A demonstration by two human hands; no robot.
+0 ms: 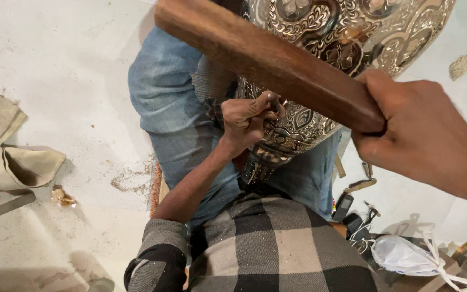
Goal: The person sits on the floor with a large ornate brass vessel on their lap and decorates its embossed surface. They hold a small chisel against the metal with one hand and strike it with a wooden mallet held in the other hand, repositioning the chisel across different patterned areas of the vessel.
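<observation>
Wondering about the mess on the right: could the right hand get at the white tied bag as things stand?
Probably not: the right hand is full, gripping the wooden bat, though nothing blocks the path to the white bag.

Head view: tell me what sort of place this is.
Probably a floor-level metal-engraving workshop. An ornate engraved metal vessel rests across the person's lap; the left hand holds a small tool against it, the right hand grips a wooden mallet, and the dusty floor carries cloth scraps.

Brown wooden mallet; silvery vessel with dark floral engraving; shirt — grey-and-black check; blue jeans; beige cloth.
</observation>
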